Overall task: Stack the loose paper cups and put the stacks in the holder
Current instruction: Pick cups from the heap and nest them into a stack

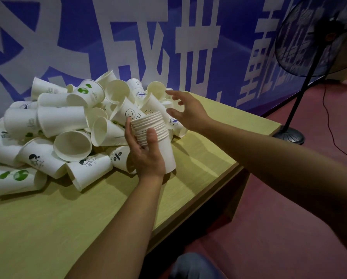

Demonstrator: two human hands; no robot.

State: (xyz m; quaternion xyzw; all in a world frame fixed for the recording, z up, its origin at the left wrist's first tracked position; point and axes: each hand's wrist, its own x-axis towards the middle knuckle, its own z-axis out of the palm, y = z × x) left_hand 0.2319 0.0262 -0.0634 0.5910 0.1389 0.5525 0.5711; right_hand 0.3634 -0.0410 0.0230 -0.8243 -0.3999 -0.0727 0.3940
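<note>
Holding the nested stack of white paper cups in my left hand, I keep my fingers and thumb curled round its upper half, rims tilted away from me toward the wall, so the open mouth faces the next cup coming in. The stack's base hangs just above the pale yellow-green wooden table, near its right edge. My right hand holds nothing: its fingers are spread and loosely bent, hovering over the right flank of the heap of loose white paper cups, which lies along the table's back edge against the blue wall banner with large white characters. I judge that hand is about to pick a cup from there, since the ones by the right edge lie closest to the stack. No holder shows anywhere. A black standing fan stands on the red floor, well apart from the table's right corner.
</note>
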